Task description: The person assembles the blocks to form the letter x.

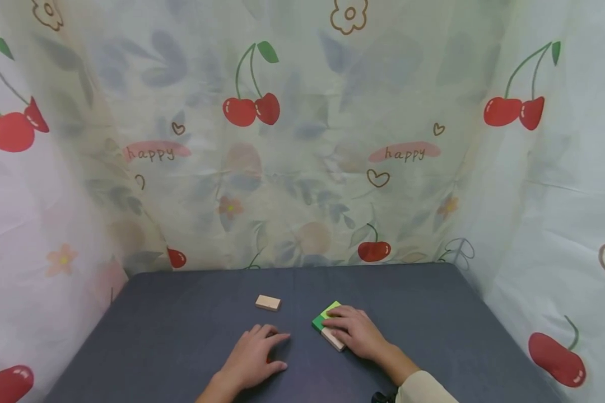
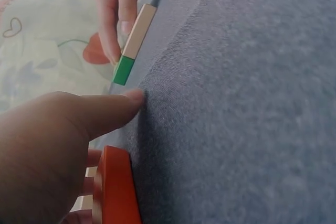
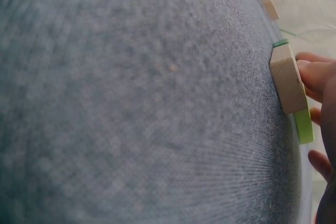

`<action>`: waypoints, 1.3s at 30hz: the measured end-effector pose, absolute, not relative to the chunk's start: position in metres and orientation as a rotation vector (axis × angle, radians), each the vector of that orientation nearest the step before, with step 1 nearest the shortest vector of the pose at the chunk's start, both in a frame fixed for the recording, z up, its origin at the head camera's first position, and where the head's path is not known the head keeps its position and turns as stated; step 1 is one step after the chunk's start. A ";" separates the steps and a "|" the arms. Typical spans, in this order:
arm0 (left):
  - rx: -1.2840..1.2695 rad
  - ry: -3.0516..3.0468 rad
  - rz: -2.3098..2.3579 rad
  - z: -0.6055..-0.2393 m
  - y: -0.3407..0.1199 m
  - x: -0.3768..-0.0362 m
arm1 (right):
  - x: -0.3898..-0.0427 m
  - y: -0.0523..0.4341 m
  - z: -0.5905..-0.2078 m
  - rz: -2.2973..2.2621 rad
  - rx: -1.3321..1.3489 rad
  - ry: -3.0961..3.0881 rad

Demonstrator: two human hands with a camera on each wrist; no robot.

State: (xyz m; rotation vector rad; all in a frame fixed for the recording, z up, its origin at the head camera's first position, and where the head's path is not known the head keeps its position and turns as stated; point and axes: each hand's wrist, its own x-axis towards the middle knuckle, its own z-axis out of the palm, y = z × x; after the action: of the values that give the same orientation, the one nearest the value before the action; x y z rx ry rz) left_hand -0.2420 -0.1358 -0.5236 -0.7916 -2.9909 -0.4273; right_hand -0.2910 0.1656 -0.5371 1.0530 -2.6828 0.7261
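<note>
1. Right now a small cluster of flat blocks [image 1: 327,324] lies on the dark grey table [image 1: 433,313], a little toward 3 o'clock from the middle of its near half: a dark green block [image 1: 317,323], a light green block [image 1: 331,309] and a plain wooden block [image 1: 333,338] packed edge to edge.
2. Over that cluster rests the right hand [image 1: 355,331], fingers bent down onto the blocks and pressing them; whether it truly grips them I cannot tell.
3. At 9 o'clock from the cluster, the left hand [image 1: 254,358] lies on the cloth with fingers curled over a red block [image 2: 115,190], thumb stretched flat on the table.
4. Toward 12 o'clock of the left hand, apart from it, a second wooden block [image 1: 268,303] lies alone.
5. Behind, a cherry-print curtain [image 1: 302,140] hangs around the table.
</note>
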 end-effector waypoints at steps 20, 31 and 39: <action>-0.828 -3.101 -0.366 -0.514 -0.157 -0.237 | -0.292 0.166 -0.535 0.747 1.045 -2.699; -0.809 -3.186 -0.519 -0.511 -0.164 -0.236 | -0.293 0.166 -0.539 0.756 1.053 -2.697; -0.821 -3.185 -0.606 -0.508 -0.166 -0.241 | -0.293 0.165 -0.538 0.748 1.053 -2.690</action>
State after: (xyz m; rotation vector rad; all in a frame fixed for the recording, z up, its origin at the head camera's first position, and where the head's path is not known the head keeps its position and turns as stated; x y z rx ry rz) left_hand -0.2410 -0.1656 -0.5079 -0.8205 -3.1852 -0.6061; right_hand -0.2929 0.1655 -0.5383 1.0531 -2.6902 0.7482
